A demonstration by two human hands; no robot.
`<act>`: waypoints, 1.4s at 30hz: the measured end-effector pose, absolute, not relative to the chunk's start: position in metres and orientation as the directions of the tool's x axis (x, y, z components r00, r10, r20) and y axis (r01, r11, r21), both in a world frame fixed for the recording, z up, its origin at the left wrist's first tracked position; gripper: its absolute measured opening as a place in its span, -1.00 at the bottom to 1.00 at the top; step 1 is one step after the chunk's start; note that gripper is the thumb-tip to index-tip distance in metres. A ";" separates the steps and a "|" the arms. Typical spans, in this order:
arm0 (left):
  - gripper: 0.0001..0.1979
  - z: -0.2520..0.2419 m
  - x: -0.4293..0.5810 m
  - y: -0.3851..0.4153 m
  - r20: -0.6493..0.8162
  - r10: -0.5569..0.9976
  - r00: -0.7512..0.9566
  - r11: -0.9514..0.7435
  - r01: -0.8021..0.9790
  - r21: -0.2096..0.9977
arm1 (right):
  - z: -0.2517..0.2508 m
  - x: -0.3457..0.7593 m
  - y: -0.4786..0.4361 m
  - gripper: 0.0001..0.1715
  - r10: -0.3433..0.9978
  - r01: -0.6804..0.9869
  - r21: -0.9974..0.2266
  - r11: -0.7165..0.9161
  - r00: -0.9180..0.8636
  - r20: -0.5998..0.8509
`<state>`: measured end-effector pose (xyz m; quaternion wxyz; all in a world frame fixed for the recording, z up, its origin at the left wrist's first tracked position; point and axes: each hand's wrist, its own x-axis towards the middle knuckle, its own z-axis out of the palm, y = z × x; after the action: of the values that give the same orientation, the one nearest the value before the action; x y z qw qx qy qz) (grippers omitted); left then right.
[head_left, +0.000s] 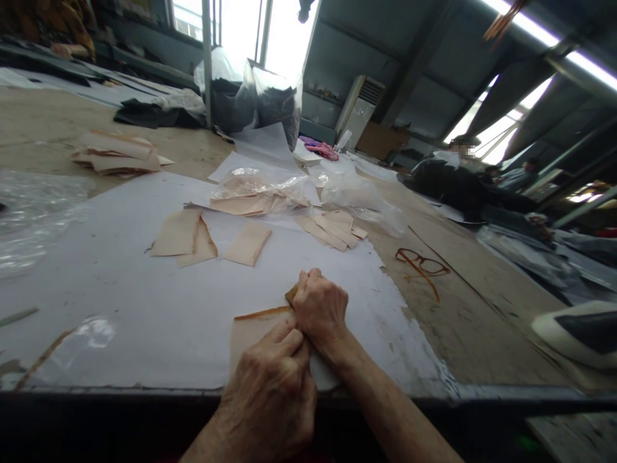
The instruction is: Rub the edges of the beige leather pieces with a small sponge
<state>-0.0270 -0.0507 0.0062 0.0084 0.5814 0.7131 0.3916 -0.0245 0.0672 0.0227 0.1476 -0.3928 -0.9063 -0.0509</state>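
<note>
Scuffed tan worktable [463,334] fills my remote feed, topped by a smooth white paper sheet [120,347]. At 6 o'clock, my left hand [267,395] and right hand [321,312] are closed and touching, with both pinching one thin, pale leather-like piece [260,337]. Roughly rectangular with a raw orange edge, it lies on the paper, its long axis running sideways, and a small corner pokes up by my right knuckles. Three loose matching pieces [247,243] lie at 12 o'clock, about five overlapping strips [332,228] at 1 o'clock, and one stack [116,153] on the bare table at 10 o'clock. More sit inside one crinkled clear plastic bag [255,193]. One seated co-worker [450,177] in dark clothing is at 2 o'clock.
</note>
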 end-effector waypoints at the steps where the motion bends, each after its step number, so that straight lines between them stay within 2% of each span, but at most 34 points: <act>1: -0.83 0.006 -0.027 -0.050 0.447 0.835 -0.321 0.012 0.823 0.568 | 0.022 -0.028 0.069 -0.72 0.693 0.728 0.003 0.686 -0.654 0.305; 7: -0.76 0.006 -0.029 -0.047 0.519 0.804 -0.290 -0.038 0.846 0.532 | 0.021 -0.043 0.079 -0.73 0.688 0.742 0.053 0.668 -0.643 0.337; 14: -0.78 0.003 -0.026 -0.048 0.503 0.797 -0.334 0.013 0.843 0.537 | 0.014 -0.056 0.083 -0.73 0.701 0.762 0.009 0.647 -0.600 0.386; 19: -0.83 0.005 -0.025 -0.051 0.421 0.833 -0.360 0.074 0.826 0.558 | 0.014 -0.064 0.088 -0.70 0.739 0.775 -0.091 0.626 -0.551 0.388; 22: -0.81 0.007 -0.026 -0.052 0.395 0.841 -0.369 0.104 0.828 0.551 | 0.024 -0.064 0.098 -0.68 0.810 0.797 -0.207 0.568 -0.497 0.311; 25: -0.80 0.008 -0.026 -0.051 0.399 0.840 -0.367 0.109 0.835 0.539 | 0.036 -0.052 0.107 -0.63 0.851 0.812 -0.266 0.519 -0.461 0.252; 29: -0.82 0.009 -0.026 -0.051 0.376 0.849 -0.370 0.115 0.825 0.553 | 0.038 -0.028 0.095 -0.60 0.832 0.792 -0.262 0.552 -0.499 0.242; 36: -0.82 0.010 -0.027 -0.050 0.371 0.845 -0.384 0.113 0.808 0.578 | 0.017 -0.036 0.075 -0.69 0.739 0.769 -0.076 0.635 -0.576 0.350; 39: -0.81 0.009 -0.027 -0.049 0.391 0.835 -0.388 0.122 0.823 0.556 | 0.014 -0.052 0.087 -0.70 0.730 0.764 -0.079 0.640 -0.574 0.370; 42: -0.84 0.007 -0.027 -0.049 0.407 0.826 -0.390 0.130 0.834 0.536 | 0.017 -0.061 0.102 -0.70 0.774 0.789 -0.137 0.599 -0.526 0.351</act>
<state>-0.0267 -0.0494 0.0075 -0.0056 0.5520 0.7516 0.3609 -0.0606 0.1018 0.0174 0.1911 -0.4475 -0.8734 -0.0193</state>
